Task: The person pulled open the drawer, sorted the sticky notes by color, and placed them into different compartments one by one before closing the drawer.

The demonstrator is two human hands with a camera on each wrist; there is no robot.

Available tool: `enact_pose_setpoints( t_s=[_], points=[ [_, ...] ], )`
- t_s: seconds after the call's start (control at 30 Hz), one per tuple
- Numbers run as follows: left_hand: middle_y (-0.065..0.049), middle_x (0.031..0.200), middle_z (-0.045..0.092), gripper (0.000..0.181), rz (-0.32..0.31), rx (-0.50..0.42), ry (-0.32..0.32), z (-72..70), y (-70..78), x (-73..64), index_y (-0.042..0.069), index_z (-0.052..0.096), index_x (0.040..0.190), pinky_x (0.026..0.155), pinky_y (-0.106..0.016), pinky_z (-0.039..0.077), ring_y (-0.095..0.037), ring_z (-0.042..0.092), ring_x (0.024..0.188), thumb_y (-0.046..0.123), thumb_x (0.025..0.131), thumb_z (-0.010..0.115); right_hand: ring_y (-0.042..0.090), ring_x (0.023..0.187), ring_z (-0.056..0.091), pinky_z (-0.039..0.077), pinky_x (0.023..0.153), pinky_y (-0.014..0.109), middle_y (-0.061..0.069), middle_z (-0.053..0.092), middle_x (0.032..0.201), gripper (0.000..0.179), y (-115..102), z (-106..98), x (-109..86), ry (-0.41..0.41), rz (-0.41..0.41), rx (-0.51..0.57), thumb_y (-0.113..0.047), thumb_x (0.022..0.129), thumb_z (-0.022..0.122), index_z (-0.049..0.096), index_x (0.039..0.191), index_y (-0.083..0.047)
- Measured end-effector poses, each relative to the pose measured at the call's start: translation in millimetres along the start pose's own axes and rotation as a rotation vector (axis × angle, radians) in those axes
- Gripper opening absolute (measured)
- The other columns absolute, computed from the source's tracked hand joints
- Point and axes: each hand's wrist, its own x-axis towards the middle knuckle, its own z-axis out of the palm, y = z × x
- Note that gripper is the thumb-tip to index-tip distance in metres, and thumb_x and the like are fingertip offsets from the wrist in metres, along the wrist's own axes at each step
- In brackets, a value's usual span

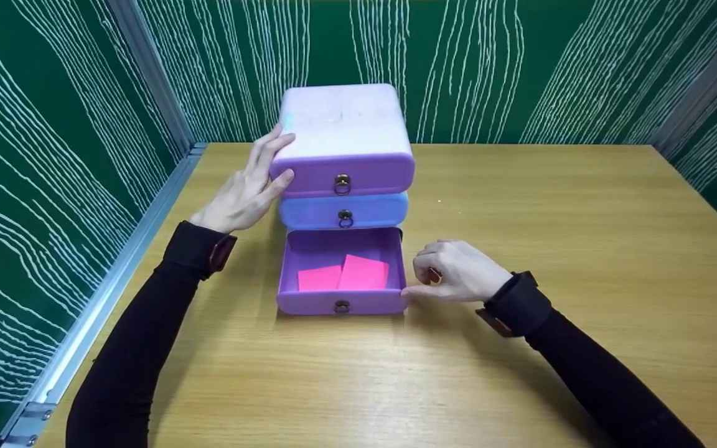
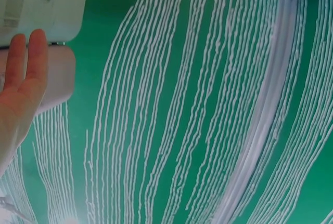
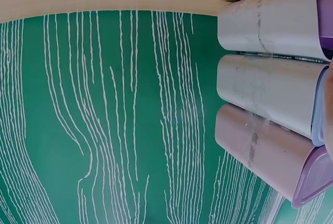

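A small three-tier drawer unit [image 1: 346, 118] stands on the table, with purple top and bottom fronts and a blue middle drawer [image 1: 315, 213]. Its bottom drawer [image 1: 309, 303] is pulled out and holds two bright pink paper pieces [image 1: 365, 274]. My left hand [image 1: 243, 190] rests against the unit's upper left side, thumb at the front corner. In the left wrist view, two straight fingers [image 2: 36, 63] lie along that side. Beside the bottom drawer, my right hand [image 1: 458, 272] has loosely curled fingers, and its extended thumb touches the front right corner. No held object shows in it.
The wooden table [image 1: 582, 249] extends on both sides of the unit. Green walls [image 1: 477, 74] with white wavy lines stand behind and to the left. A metal rail [image 1: 122, 261] runs along the table's left edge. Small metal rings hang on the drawer fronts.
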Motion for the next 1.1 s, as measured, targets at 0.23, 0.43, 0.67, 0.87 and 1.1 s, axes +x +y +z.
enact_pose_setpoints(
  t_s=[0.23, 0.43, 0.67, 0.87, 1.1],
  points=[
    [0.002, 0.17, 0.002, 0.062, 0.008, -0.012, 0.002, 0.4, -0.4, 1.8, 0.033, 0.017, 0.156, 0.093, -0.062, 0.052, -0.044, 0.044, 0.138, 0.06, 0.103, 0.031, 0.002, 0.059, 0.039, 0.033, 0.055, 0.018, -0.01, 0.045, 0.06, 0.044, 4, 0, -0.7, -0.001, 0.014, 0.018, -0.05, 0.085, 0.075, 0.052, 0.063, -0.02],
    [0.003, 0.17, 0.002, 0.063, -0.004, -0.011, 0.003, -0.4, 0.2, 1.8, 0.034, 0.016, 0.156, 0.091, -0.06, 0.053, -0.044, 0.046, 0.136, 0.064, 0.101, 0.03, 0.001, 0.058, 0.036, 0.03, 0.054, 0.018, -0.01, 0.042, 0.059, 0.045, 6, -1, 1.6, 0.019, -0.001, -0.001, -0.046, 0.085, 0.077, 0.049, 0.061, -0.019],
    [0.004, 0.17, 0.001, 0.063, -0.012, -0.015, 0.0, 2.1, -1.8, 0.2, 0.034, 0.016, 0.156, 0.097, -0.061, 0.051, -0.043, 0.041, 0.141, 0.063, 0.102, 0.03, 0.002, 0.059, 0.038, 0.033, 0.057, 0.02, -0.007, 0.046, 0.058, 0.043, 11, 1, 4.0, 0.018, -0.006, -0.006, -0.044, 0.084, 0.078, 0.052, 0.062, -0.018],
    [0.0, 0.17, 0.003, 0.062, 0.0, -0.015, 0.008, 2.7, -2.1, 0.2, 0.032, 0.017, 0.156, 0.095, -0.061, 0.052, -0.045, 0.042, 0.14, 0.06, 0.103, 0.031, 0.007, 0.061, 0.041, 0.037, 0.064, 0.027, -0.004, 0.05, 0.059, 0.041, 17, 2, 7.4, 0.037, 0.0, -0.051, -0.042, 0.085, 0.077, 0.053, 0.063, -0.017],
    [0.001, 0.17, 0.003, 0.062, 0.008, -0.011, 0.011, 2.1, -2.3, 0.7, 0.032, 0.017, 0.156, 0.093, -0.061, 0.053, -0.045, 0.045, 0.137, 0.061, 0.102, 0.031, 0.013, 0.07, 0.05, 0.045, 0.068, 0.031, -0.001, 0.058, 0.07, 0.036, 26, 5, 10.7, 0.064, 0.085, -0.065, -0.044, 0.086, 0.076, 0.059, 0.072, -0.016]
  ],
)
